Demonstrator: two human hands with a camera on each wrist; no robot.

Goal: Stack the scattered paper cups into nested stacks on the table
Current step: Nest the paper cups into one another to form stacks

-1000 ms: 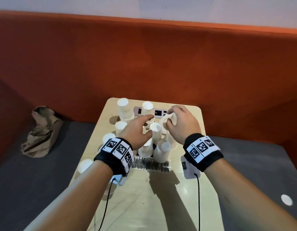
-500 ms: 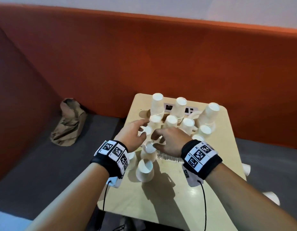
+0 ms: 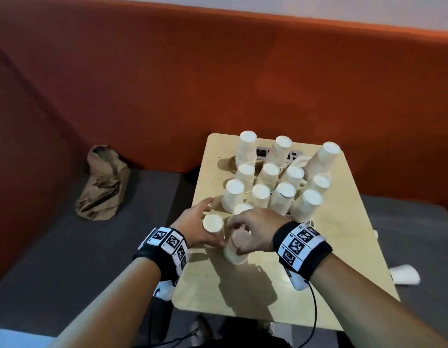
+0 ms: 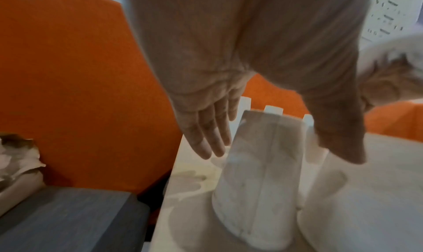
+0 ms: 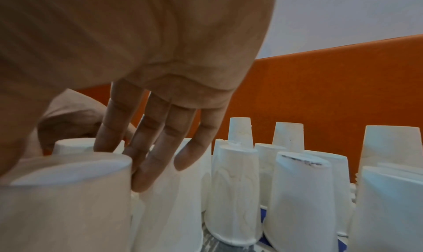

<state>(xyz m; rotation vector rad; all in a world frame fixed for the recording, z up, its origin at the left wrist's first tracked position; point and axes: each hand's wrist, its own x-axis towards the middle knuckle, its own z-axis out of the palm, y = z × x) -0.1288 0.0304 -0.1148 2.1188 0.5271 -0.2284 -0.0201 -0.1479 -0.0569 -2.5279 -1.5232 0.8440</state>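
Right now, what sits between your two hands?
Head view: an upside-down paper cup against the left hand; the right hand holds another cup beside it.

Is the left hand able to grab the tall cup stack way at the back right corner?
Probably not easily: the tall stack stands behind many upside-down cups, and the left hand is at the near cup.

No readable words, brands or numbers anywhere. Only black-and-white square code markers on both wristbands [image 3: 167, 243] [image 3: 299, 243], behind the fingers, and blurred, illegible print on a white sheet [image 4: 389, 8] beyond the thumb.
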